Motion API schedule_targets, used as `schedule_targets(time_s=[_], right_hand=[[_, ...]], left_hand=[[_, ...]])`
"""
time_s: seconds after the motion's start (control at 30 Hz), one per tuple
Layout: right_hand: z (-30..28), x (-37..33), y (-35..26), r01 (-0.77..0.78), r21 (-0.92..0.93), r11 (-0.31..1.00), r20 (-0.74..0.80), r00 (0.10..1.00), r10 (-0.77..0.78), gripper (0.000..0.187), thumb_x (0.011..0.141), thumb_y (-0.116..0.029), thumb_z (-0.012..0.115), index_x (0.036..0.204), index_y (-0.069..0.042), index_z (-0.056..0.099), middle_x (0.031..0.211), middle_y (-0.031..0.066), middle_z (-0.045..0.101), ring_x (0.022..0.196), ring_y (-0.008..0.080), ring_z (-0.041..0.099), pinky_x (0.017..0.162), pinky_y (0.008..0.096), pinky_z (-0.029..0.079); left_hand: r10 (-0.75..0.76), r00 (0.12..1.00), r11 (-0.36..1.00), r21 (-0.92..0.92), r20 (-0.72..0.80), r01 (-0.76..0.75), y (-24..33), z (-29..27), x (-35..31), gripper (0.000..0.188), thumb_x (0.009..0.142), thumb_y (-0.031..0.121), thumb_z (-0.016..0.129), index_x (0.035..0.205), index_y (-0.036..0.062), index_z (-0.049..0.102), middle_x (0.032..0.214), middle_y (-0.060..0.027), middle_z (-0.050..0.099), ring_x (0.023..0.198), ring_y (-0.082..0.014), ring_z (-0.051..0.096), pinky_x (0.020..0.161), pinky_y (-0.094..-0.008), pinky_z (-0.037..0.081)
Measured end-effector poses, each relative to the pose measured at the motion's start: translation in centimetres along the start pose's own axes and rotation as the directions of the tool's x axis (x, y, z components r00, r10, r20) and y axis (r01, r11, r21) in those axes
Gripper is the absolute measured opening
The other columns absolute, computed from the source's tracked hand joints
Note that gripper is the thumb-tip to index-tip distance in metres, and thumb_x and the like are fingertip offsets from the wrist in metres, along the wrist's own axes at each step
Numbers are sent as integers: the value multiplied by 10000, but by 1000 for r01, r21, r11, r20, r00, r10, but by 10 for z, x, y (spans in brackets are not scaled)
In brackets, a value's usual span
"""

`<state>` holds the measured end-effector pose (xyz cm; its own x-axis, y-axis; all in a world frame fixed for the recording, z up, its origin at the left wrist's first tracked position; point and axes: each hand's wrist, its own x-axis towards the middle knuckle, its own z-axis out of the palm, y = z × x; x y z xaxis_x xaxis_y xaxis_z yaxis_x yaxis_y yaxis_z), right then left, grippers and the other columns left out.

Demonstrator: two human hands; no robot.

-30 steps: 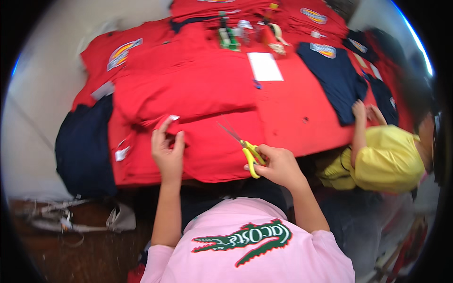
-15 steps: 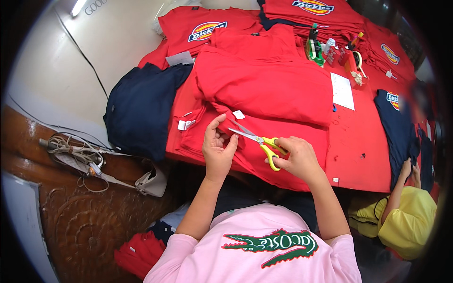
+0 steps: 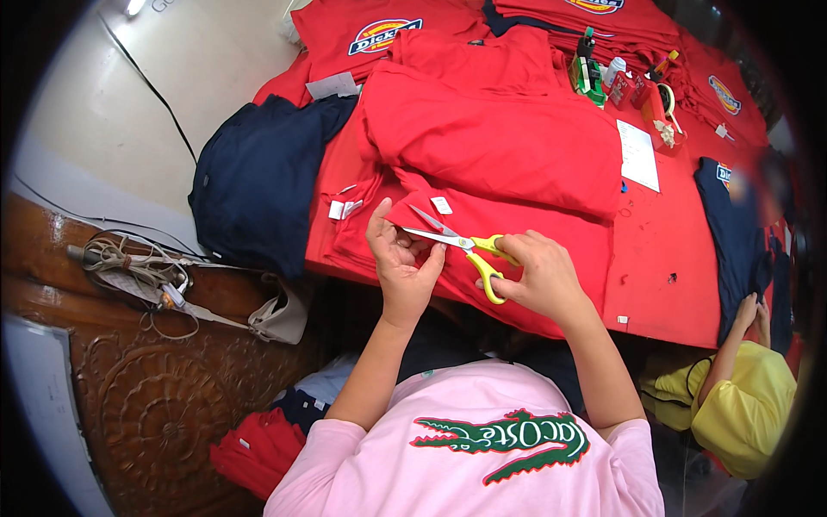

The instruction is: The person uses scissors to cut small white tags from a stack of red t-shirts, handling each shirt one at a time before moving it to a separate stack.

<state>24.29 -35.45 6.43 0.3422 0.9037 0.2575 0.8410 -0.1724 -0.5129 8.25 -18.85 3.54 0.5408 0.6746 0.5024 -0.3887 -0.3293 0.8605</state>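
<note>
My right hand (image 3: pixel 543 271) grips scissors (image 3: pixel 465 242) with yellow-green handles, their two metal blades parted and pointing left. The blades reach over the edge of a red shirt (image 3: pixel 482 267), close to a small white label (image 3: pixel 441 205). My left hand (image 3: pixel 403 267) is at the blade tips, forefinger raised and the other fingers curled against the red cloth, which it appears to pinch by the edge. What lies between its fingertips is partly hidden. A stack of folded red shirts (image 3: pixel 491 142) sits just beyond both hands.
Dark navy garments (image 3: pixel 258 181) are piled at the left. Bottles and a tape dispenser (image 3: pixel 662 112) stand at the back right beside a white paper sheet (image 3: pixel 637 155). At right, a person in yellow (image 3: pixel 745 405) handles a navy shirt (image 3: pixel 719 250). Coiled cords (image 3: pixel 133 269) hang at left.
The view has shifted slightly. The scissors and both hands stay close together at the red cloth, with the blades still parted and their tips a little nearer the left fingers.
</note>
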Motion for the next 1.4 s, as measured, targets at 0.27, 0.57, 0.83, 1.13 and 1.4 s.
schedule_targets(time_s=[0.27, 0.57, 0.83, 1.13, 1.4], right_hand=[[-10, 1, 3, -158, 137, 978, 195, 972, 130, 417, 763, -334, 845, 1019, -42, 692, 811, 97, 663, 774, 285, 638, 682, 427, 501], [0, -3, 2, -116, 194, 974, 94, 991, 99, 350, 772, -289, 847, 951, -29, 695, 729, 115, 609, 694, 273, 624, 639, 423, 487], [14, -13, 15, -183, 283, 942, 136, 979, 150, 220, 804, -123, 823, 934, 1, 697, 740, 111, 628, 641, 217, 599, 601, 363, 466], [11, -14, 12, -84, 157, 984, 64, 995, 75, 279, 779, -245, 829, 910, -41, 690, 673, 98, 604, 686, 284, 611, 661, 436, 489], [8, -10, 5, -48, 57, 997, 7, 999, 47, 318, 746, -268, 835, 940, -50, 710, 699, 74, 618, 730, 260, 606, 698, 420, 484]], left_hand=[[-10, 1000, 1000, 26, 25, 9, 1, -1, -1, 1022, 838, -191, 702, 1630, 148, 152, 1371, -157, 516, 1200, -213, 637, 1032, -365, 578], [-32, 998, 998, 49, 47, 30, 1, -1, -2, 1044, 837, -190, 709, 1637, 153, 133, 1364, -160, 523, 1179, -201, 641, 1002, -346, 588], [-70, 998, 997, 19, -3, 70, -3, 1, -7, 960, 868, -171, 707, 1621, 122, 189, 1364, -151, 547, 1183, -187, 643, 984, -312, 573], [-120, 987, 993, -21, -104, 118, -6, 6, -16, 1009, 857, -199, 687, 1641, 155, 159, 1375, -151, 524, 1147, -157, 628, 966, -292, 560], [-108, 992, 992, 54, -73, 112, 6, 8, -18, 1084, 840, -198, 708, 1657, 139, 80, 1247, -132, 530, 1119, -182, 668, 947, -301, 609]])
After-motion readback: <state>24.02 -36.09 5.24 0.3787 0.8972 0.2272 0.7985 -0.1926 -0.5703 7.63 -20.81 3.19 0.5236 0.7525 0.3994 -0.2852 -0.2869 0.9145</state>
